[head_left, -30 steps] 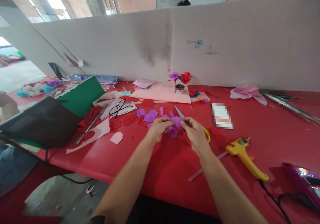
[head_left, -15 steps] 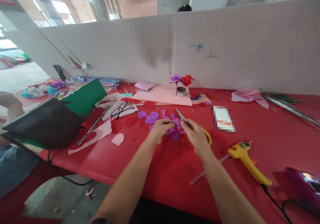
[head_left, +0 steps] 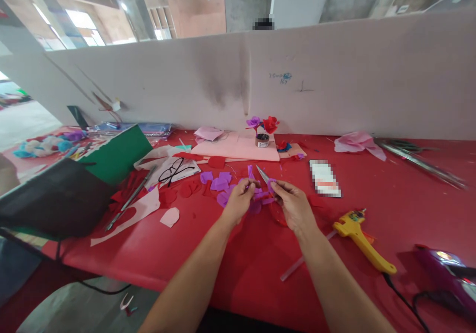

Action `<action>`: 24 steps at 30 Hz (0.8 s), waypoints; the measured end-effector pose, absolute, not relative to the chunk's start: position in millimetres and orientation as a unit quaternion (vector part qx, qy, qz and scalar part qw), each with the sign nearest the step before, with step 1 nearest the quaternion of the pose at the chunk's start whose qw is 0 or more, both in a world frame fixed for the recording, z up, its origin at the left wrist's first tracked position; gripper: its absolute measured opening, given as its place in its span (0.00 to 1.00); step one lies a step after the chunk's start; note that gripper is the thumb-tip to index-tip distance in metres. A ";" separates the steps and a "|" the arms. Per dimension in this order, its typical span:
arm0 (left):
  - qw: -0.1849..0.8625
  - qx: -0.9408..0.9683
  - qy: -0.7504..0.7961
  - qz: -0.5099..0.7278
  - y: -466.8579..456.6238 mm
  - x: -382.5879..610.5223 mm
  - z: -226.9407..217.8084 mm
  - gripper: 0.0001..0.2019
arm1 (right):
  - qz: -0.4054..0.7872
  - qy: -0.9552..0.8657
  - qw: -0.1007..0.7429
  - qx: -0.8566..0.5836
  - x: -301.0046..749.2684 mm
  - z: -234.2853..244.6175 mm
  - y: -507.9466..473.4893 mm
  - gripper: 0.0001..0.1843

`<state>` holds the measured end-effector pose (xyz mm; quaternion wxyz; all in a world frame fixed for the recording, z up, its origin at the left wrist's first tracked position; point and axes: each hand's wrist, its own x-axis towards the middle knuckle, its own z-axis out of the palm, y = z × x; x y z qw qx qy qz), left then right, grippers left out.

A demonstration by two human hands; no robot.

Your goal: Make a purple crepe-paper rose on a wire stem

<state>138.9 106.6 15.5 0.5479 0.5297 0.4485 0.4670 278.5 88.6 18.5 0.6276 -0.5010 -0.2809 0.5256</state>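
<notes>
My left hand (head_left: 240, 203) and my right hand (head_left: 293, 205) meet over the red table (head_left: 238, 253), both pinching a small purple paper petal (head_left: 260, 194) between them. A pair of scissors (head_left: 265, 176) pokes its silver blades up just above my right hand's fingers; I cannot tell if that hand holds them. More loose purple petals (head_left: 217, 181) and red petals (head_left: 186, 189) lie just left of my hands.
A yellow glue gun (head_left: 362, 241) lies right of my hands, a purple device (head_left: 446, 273) at far right. Eyeglasses (head_left: 174, 168) on paper, a black bag (head_left: 55, 199), green sheet (head_left: 119, 149), pink sheets (head_left: 238, 149) and a small pot of paper flowers (head_left: 262, 129) stand behind. White partition behind.
My view has shifted slightly. The hands stayed together on the purple petal, working it a little; the yellow scissor handle beside my right hand is no longer visible.
</notes>
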 end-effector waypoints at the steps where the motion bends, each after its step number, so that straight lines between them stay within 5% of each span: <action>1: 0.549 0.535 0.437 0.470 106.6 139.7 14.2 0.11 | 0.533 -0.269 0.631 -0.496 279.0 19.1 89.2 0.18; 20: 0.650 0.477 0.378 0.455 101.0 148.0 12.6 0.11 | 0.436 -0.366 0.638 -0.518 270.1 13.3 72.7 0.12; 24: 0.653 0.474 0.414 0.421 102.9 147.1 8.8 0.11 | 0.332 -0.421 0.597 -0.596 310.2 17.8 48.7 0.14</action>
